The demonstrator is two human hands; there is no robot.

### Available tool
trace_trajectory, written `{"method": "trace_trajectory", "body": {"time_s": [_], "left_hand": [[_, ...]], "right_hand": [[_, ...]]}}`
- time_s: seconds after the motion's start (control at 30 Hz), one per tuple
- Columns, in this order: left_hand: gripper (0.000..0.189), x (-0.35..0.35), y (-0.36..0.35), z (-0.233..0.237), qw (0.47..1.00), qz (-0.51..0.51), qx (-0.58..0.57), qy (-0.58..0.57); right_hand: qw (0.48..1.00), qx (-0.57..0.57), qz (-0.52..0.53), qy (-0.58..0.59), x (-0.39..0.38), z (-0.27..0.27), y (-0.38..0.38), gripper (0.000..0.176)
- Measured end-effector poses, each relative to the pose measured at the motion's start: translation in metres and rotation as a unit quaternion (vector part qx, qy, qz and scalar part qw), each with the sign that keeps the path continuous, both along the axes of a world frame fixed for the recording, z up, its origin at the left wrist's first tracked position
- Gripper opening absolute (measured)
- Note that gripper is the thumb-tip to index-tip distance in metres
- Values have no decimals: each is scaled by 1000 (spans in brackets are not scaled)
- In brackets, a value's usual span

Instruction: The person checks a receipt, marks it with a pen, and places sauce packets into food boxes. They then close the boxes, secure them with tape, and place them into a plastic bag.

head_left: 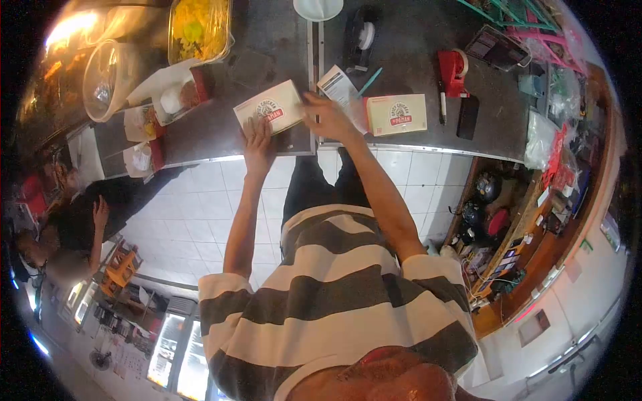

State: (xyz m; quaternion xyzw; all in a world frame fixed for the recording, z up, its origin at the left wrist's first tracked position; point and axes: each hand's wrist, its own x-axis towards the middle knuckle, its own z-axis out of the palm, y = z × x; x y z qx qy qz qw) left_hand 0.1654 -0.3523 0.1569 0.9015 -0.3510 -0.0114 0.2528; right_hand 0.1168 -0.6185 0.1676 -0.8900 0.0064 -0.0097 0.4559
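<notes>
The primary carton (289, 100) lies tilted on the dark surface (267, 37), at the front edge and left of the metal seam (313, 57). Its pale lid carries a round emblem and a red label.

Left hand (257, 138): laid on the lid near the front edge, fingers extended and slightly spread, palm down. Right hand (328, 118): positioned at the right end of the primary carton, fingers partly bent. The view does not show whether these fingers grip the carton or only meet its edge.

A second carton (411, 110) with matching print lies right of the right hand. A printed slip (338, 85) lies beyond the right hand, with a teal pen (370, 81) just beside it. Farther right are a red tape dispenser (453, 75), a white marker (442, 107) and a flat black object (467, 117).

On the left, an uncovered box (198, 85) contains food. A tray of yellow food (197, 30) stands beyond it.
</notes>
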Motion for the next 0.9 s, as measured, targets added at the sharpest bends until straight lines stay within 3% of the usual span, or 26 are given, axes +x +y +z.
{"method": "trace_trajectory", "body": {"time_s": [0.07, 0.1, 0.17, 0.2, 0.27, 0.3, 0.37, 0.4, 0.47, 0.5, 0.57, 0.6, 0.63, 0.67, 0.73, 0.8, 0.83, 0.9], "left_hand": [[50, 19, 7, -10, 990, -78, 66, -100], [50, 25, 5, -11, 990, -77, 66, -102], [43, 31, 4, -11, 989, -127, -31, -68], [43, 32, 5, -9, 989, -128, -30, -68], [38, 34, 6, -6, 987, -141, -9, -69], [38, 36, 6, -5, 987, -143, -9, -69], [35, 36, 6, -3, 989, -137, -9, -56], [35, 36, 5, -2, 989, -136, -8, -54], [32, 33, -2, -1, 991, -109, -33, -66], [32, 33, -5, 0, 992, -108, -32, -62], [28, 34, -12, -1, 994, -80, -35, -67], [28, 34, -14, -2, 994, -78, -34, -65], [28, 34, -15, -2, 995, -74, -39, -60], [27, 34, -15, -1, 995, -69, -42, -56], [28, 35, -17, -2, 995, -62, -46, -58], [28, 33, -17, 0, 995, -52, -54, -69], [29, 32, -17, 1, 995, -52, -62, -64], [30, 32, -15, -4, 995, -44, -81, -49]], "right_hand": [[968, 53, -245, 6, 2, 14, -25, 32], [919, 53, -392, -14, 2, 23, -37, 31], [854, -143, -497, -60, 17, 38, -75, 24], [854, -143, -497, -59, 25, 23, -93, 24], [878, 44, -442, 181, 40, 0, -117, 18], [877, 44, -443, 181, 41, -2, -116, 18], [780, 329, -531, 47, 48, -2, -105, 25], [780, 329, -530, 49, 46, 11, -90, 25], [810, 145, -546, -158, 34, 41, -57, 25], [811, 143, -546, -154, 28, 28, -52, 25], [760, 320, -566, 18, 12, -4, -37, 27], [760, 319, -565, 21, 11, -13, -37, 27], [824, 75, -561, 14, 14, -22, -42, 27], [837, -174, -519, 6, 18, -34, -48, 27], [843, -119, -520, 62, 10, -54, -56, 29], [844, 11, -508, 172, 3, -49, -54, 30], [866, -92, -457, 180, -6, -46, -48, 33], [899, -49, -409, 151, -7, -25, -18, 34]]}}
